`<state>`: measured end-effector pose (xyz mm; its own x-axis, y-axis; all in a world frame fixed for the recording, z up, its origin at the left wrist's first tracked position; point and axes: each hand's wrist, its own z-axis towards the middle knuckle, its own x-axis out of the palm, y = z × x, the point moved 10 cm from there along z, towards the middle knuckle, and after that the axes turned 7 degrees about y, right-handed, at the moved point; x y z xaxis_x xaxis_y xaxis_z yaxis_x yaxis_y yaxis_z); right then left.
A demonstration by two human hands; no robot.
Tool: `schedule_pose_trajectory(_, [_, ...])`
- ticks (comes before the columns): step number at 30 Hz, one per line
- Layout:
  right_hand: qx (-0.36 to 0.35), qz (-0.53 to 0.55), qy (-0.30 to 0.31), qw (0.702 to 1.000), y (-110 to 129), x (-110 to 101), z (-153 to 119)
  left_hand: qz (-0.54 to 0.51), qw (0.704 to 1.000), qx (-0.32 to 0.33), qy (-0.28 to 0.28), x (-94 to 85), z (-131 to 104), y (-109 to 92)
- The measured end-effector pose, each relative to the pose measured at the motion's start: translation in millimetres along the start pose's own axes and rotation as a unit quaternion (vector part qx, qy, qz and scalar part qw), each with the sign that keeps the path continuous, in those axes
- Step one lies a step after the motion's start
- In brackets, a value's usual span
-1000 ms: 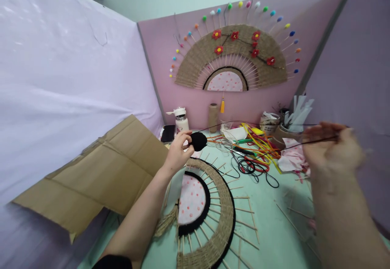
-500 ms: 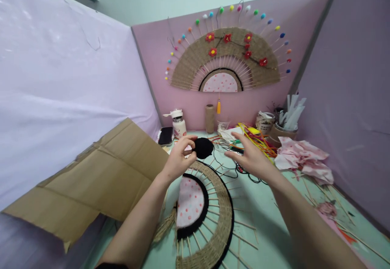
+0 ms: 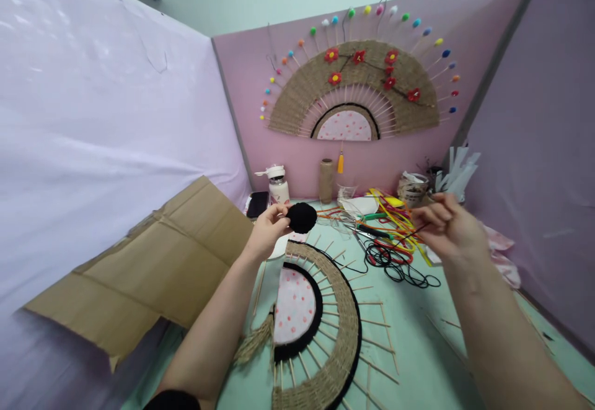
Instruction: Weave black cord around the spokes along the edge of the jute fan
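Note:
My left hand [image 3: 268, 231] is closed on a black ball of yarn [image 3: 302, 218] at its right edge, above the table. Off to the right, my right hand [image 3: 449, 224] is raised with its fingers pinched on a thin black cord [image 3: 409, 236]. Loose loops of that cord lie on the table below it. Under and between my arms is a half-round woven fan [image 3: 343, 311] with wooden sticks, a black rim and a pink-dotted white centre [image 3: 294, 306]. A straw tassel [image 3: 256, 340] lies by its straight edge.
Folded cardboard [image 3: 139, 274] leans at the left. Behind stand a white bottle [image 3: 279, 190], a phone [image 3: 258, 204] and a brown twine roll [image 3: 326, 181]. Pliers [image 3: 374, 231] and coloured strips [image 3: 395, 212] lie at the back right. A finished fan [image 3: 297, 97] hangs on the pink wall.
My right hand has moved right, away from the ball, and its spread fingers have closed on the black cord. My left hand still holds the ball. The view has shifted slightly.

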<state>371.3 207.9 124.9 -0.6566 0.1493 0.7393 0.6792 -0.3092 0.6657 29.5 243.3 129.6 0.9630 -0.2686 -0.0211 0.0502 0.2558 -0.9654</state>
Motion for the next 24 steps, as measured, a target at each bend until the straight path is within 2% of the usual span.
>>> schedule_pose_trajectory(2, [-0.084,0.045,-0.059,0.994,29.6,-21.0,1.2,-0.042,0.998,-0.040,-0.011,-0.8,-0.3,10.0])
schedule_pose_trajectory(4, [-0.132,0.043,-0.079,0.987,48.1,-33.4,1.1,-0.066,0.996,-0.064,-0.010,3.5,-1.5,15.4])
schedule_pose_trajectory(6, [-0.152,-0.039,-0.086,0.984,58.8,-38.3,1.2,-0.086,0.993,-0.081,-0.009,8.9,-3.0,19.6])
schedule_pose_trajectory(7, [-0.160,-0.126,-0.091,0.975,63.4,-37.2,0.6,-0.096,0.992,-0.087,-0.009,11.5,-3.7,21.3])
schedule_pose_trajectory(8, [-0.169,-0.240,-0.093,0.951,67.2,-32.1,-0.8,-0.105,0.990,-0.088,-0.010,14.1,-4.3,22.4])
schedule_pose_trajectory(9, [-0.181,-0.369,-0.092,0.907,69.3,-22.1,-3.6,-0.112,0.990,-0.086,-0.014,16.4,-5.1,22.7])
schedule_pose_trajectory(10, [-0.196,-0.491,-0.078,0.845,67.0,-6.8,-7.3,-0.116,0.990,-0.080,-0.019,18.6,-6.1,22.2])
schedule_pose_trajectory(12, [-0.230,-0.654,-0.005,0.721,45.0,33.4,-19.6,-0.110,0.992,-0.058,-0.028,24.3,-9.3,18.2])
schedule_pose_trajectory(13, [-0.241,-0.673,0.063,0.696,25.4,54.1,-28.3,-0.096,0.994,-0.042,-0.030,28.4,-11.5,14.2])
schedule_pose_trajectory(15, [-0.235,-0.652,0.203,0.692,-19.0,89.0,-50.5,-0.046,0.999,0.000,-0.022,39.7,-17.3,2.3])
schedule_pose_trajectory(17, [-0.207,-0.624,0.286,0.697,-57.1,109.7,-70.3,0.019,0.999,0.047,-0.010,52.5,-24.9,-11.9])
schedule_pose_trajectory(19, [-0.196,-0.600,0.297,0.717,-76.4,115.6,-78.9,0.073,0.995,0.070,0.009,64.2,-31.4,-21.2])
schedule_pose_trajectory(21, [-0.177,-0.562,0.300,0.750,-84.4,112.2,-77.3,0.102,0.991,0.075,0.042,73.0,-34.6,-26.1])
schedule_pose_trajectory(24, [-0.105,-0.483,0.358,0.792,-92.0,105.3,-69.5,0.103,0.990,0.072,0.059,69.7,-34.0,-30.2])
